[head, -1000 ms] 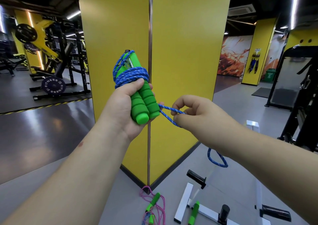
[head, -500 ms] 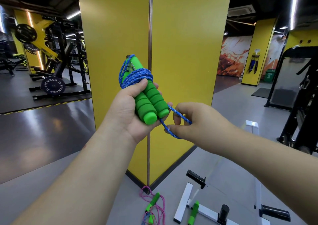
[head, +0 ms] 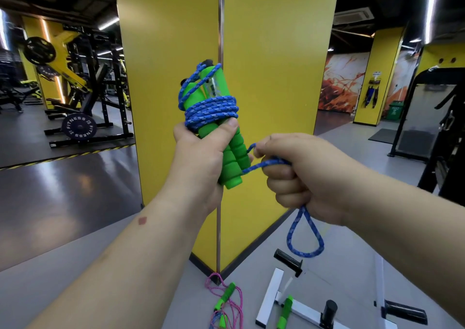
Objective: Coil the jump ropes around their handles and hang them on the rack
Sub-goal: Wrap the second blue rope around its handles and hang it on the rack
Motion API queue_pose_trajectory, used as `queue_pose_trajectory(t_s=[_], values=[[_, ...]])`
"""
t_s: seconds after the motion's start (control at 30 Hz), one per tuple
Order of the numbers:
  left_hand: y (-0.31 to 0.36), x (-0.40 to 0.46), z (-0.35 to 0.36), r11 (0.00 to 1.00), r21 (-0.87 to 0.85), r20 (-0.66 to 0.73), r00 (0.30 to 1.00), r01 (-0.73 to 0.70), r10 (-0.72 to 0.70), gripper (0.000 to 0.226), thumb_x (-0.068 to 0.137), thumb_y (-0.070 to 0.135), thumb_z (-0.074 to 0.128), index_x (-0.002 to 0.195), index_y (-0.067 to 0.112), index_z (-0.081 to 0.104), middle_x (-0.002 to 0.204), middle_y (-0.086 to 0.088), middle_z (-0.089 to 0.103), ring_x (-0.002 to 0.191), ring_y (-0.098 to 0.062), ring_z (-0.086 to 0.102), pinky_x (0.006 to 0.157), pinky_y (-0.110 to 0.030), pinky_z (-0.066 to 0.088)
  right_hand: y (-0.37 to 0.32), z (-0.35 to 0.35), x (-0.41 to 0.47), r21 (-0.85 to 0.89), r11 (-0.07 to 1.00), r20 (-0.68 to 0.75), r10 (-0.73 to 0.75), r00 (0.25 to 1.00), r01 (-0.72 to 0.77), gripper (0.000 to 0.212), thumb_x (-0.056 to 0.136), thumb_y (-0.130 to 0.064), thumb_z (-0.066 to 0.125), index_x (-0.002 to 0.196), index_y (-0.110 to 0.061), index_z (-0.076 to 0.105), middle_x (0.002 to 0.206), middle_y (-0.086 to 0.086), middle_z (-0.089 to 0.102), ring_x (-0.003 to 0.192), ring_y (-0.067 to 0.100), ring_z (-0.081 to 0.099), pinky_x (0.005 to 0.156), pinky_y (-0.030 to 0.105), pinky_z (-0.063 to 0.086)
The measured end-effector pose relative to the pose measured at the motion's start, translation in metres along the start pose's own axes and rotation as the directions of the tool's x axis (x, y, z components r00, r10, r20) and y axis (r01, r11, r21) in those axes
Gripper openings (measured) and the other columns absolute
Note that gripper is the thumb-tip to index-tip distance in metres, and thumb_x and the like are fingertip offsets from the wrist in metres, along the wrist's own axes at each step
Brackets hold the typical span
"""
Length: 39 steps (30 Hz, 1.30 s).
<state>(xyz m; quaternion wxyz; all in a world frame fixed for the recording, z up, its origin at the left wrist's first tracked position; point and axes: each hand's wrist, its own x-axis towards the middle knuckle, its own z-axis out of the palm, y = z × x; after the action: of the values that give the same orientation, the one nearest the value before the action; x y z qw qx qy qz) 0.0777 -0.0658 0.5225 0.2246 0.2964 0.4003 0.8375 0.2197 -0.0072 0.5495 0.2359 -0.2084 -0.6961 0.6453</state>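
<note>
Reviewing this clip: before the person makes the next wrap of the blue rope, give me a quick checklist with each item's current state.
1. Left hand grips both green handles together: ok.
2. Existing blue coils sit tight around the handles above the thumb: ok.
3. Right hand holds the free blue rope: ok.
4. Slack remaining: a short loop hangs below the right hand, clear of the floor: ok.
5. Rope end secured so the coil cannot unwind: not ok, not yet tucked.
6. White rack on the floor is ready for hanging: cannot tell, only partly in view.
</note>
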Motion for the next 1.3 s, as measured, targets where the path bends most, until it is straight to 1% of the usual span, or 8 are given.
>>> queue_pose_trajectory(t_s=[0.1, 0.27, 0.43, 0.67, 0.87, 1.03, 1.2, 1.3], values=[[0.005, -0.005, 0.002, 0.978, 0.207, 0.100, 0.995, 0.002, -0.023, 0.042, 0.090, 0.012, 0.077, 0.113, 0.020, 0.043, 0.107, -0.014, 0.065, 0.079, -0.032, 0.069, 0.067, -0.064, 0.061, -0.015, -0.007, 0.003, 0.086, 0.996, -0.040, 0.026, 0.999, -0.022, 0.013, 0.096, -0.016, 0.049, 0.084, -0.017, 0.049, 0.053, -0.005, 0.028, 0.040, 0.007, 0.013, 0.039, 0.018, 0.006], [0.006, -0.011, -0.006, 0.868, 0.496, 0.184, 0.978, -0.010, -0.094, 0.047, 0.083, 0.023, 0.080, 0.107, 0.030, 0.040, 0.104, -0.015, 0.068, 0.087, -0.042, 0.076, 0.071, -0.069, 0.058, -0.039, -0.032, 0.007, -0.262, 0.964, -0.116, 0.007, 0.993, -0.038, 0.013, 0.094, -0.011, 0.060, 0.082, -0.012, 0.055, 0.055, 0.001, 0.040, 0.040, 0.008, 0.020, 0.036, 0.016, 0.013], [0.009, -0.019, -0.008, 0.660, 0.739, 0.256, 0.962, -0.131, -0.096, 0.044, 0.088, 0.030, 0.074, 0.108, 0.033, 0.035, 0.091, -0.010, 0.074, 0.078, -0.033, 0.075, 0.067, -0.057, 0.062, -0.044, -0.047, 0.013, 0.023, 0.956, -0.154, 0.291, 0.944, -0.291, 0.013, 0.097, -0.018, 0.055, 0.083, -0.015, 0.056, 0.053, -0.007, 0.032, 0.036, 0.004, 0.016, 0.032, 0.013, 0.014], [0.008, -0.022, -0.010, 0.466, 0.841, 0.332, 0.942, -0.276, -0.042, 0.041, 0.091, 0.030, 0.066, 0.109, 0.034, 0.029, 0.075, 0.002, 0.062, 0.043, -0.009, 0.047, 0.042, -0.034, 0.043, -0.036, -0.052, 0.022, 0.178, 0.938, -0.197, 0.330, 0.923, -0.297, 0.027, 0.099, -0.019, 0.048, 0.072, -0.017, 0.044, 0.055, -0.009, 0.033, 0.034, 0.003, 0.020, 0.033, 0.012, 0.016], [0.006, -0.019, -0.016, 0.650, 0.742, 0.264, 0.963, -0.161, -0.063, 0.041, 0.090, 0.025, 0.072, 0.110, 0.031, 0.036, 0.089, -0.010, 0.074, 0.069, -0.028, 0.072, 0.061, -0.048, 0.060, -0.030, -0.044, 0.017, 0.068, 0.978, -0.214, 0.209, 0.954, -0.199, 0.015, 0.096, -0.019, 0.057, 0.083, -0.014, 0.061, 0.054, -0.009, 0.025, 0.038, 0.005, 0.016, 0.035, 0.015, 0.013], [0.001, -0.013, -0.025, 0.907, 0.376, 0.097, 0.965, 0.191, -0.244, 0.038, 0.091, 0.011, 0.074, 0.115, 0.021, 0.045, 0.107, -0.020, 0.068, 0.070, -0.036, 0.072, 0.065, -0.047, 0.058, -0.026, -0.038, 0.009, -0.156, 0.988, -0.219, -0.045, 0.975, 0.011, 0.016, 0.094, -0.021, 0.064, 0.093, -0.006, 0.066, 0.056, -0.003, 0.024, 0.047, 0.011, 0.017, 0.042, 0.023, 0.013], [-0.005, -0.009, -0.030, 0.866, 0.462, 0.074, 0.965, 0.192, -0.253, 0.039, 0.091, 0.012, 0.074, 0.114, 0.020, 0.044, 0.107, -0.019, 0.066, 0.071, -0.036, 0.075, 0.066, -0.053, 0.061, -0.025, -0.035, 0.003, -0.421, 0.902, -0.071, -0.133, 0.989, 0.092, 0.018, 0.085, -0.016, 0.075, 0.094, -0.002, 0.068, 0.054, 0.000, 0.035, 0.044, 0.012, 0.026, 0.040, 0.023, 0.022], [-0.008, -0.011, -0.034, 0.825, 0.525, 0.090, 0.950, 0.210, -0.300, 0.041, 0.091, 0.013, 0.075, 0.115, 0.022, 0.043, 0.111, -0.022, 0.066, 0.078, -0.040, 0.076, 0.068, -0.056, 0.060, -0.030, -0.039, 0.002, -0.720, 0.684, 0.016, -0.152, 0.988, 0.117, 0.028, 0.076, -0.022, 0.085, 0.101, -0.026, 0.072, 0.054, -0.010, 0.043, 0.048, 0.012, 0.036, 0.044, 0.025, 0.030]])
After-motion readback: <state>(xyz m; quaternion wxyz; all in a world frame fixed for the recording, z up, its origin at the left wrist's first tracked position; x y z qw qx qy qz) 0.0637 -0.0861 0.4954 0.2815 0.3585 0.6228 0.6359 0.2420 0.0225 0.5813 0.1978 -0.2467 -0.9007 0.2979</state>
